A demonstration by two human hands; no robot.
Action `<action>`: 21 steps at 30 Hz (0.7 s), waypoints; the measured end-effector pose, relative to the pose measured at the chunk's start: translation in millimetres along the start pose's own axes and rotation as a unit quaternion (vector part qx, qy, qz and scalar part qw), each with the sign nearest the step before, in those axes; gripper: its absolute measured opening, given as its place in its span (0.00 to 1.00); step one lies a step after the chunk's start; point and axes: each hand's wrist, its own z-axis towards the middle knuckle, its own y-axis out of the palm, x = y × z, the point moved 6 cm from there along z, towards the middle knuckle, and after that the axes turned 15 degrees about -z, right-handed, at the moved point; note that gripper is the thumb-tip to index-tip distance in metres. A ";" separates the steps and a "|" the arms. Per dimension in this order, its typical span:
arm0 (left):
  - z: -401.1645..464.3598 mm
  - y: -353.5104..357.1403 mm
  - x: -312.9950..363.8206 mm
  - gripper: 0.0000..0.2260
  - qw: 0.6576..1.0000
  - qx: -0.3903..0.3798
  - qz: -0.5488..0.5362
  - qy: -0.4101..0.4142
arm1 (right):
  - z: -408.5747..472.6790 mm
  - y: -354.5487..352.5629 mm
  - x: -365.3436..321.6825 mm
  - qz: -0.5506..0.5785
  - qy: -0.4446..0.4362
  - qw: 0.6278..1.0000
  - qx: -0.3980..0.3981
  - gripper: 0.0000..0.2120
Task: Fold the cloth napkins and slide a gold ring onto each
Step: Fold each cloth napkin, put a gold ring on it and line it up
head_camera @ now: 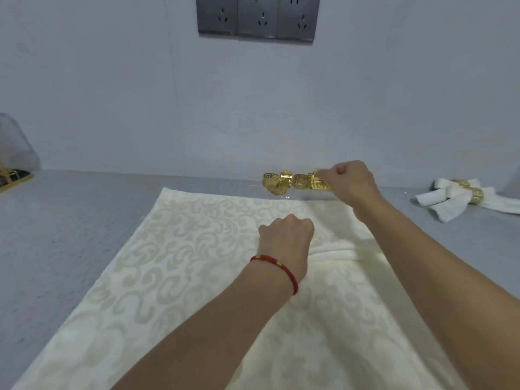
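Both forearms are bare, with no sleeves in view. The left wrist wears a thin red cord bracelet [277, 268] with small gold beads.

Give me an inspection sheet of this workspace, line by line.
Surface: grey countertop against a pale wall.
Job's things: patterned cream napkin spread flat, bunched at its middle; loose gold rings clustered behind it; finished napkins with rings on, far right.
Clutter: clear bag and a gold-framed item at far left, only partly in view.
Grippers: left hand, red bracelet at the wrist, pinches the napkin's middle; right hand grips one ring from the cluster.
Cables: nothing seen.
Surroundings: three grey wall sockets above, nothing plugged in.
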 end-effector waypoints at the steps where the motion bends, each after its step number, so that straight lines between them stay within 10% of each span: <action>1: -0.5 0.5 1.4 0.15 1.000 -0.002 -0.005 0.000 | -17.2 -21.1 10.0 0.020 -0.002 1.000 0.010 0.20; 11: 0.4 -1.4 -18.2 0.10 0.997 0.058 -0.029 -0.045 | -107.9 -98.7 122.6 0.189 0.055 0.973 0.123 0.09; 21: -4.1 -4.1 -34.9 0.17 0.977 0.201 -0.060 0.045 | -95.1 -81.7 150.8 0.251 0.054 0.965 0.047 0.05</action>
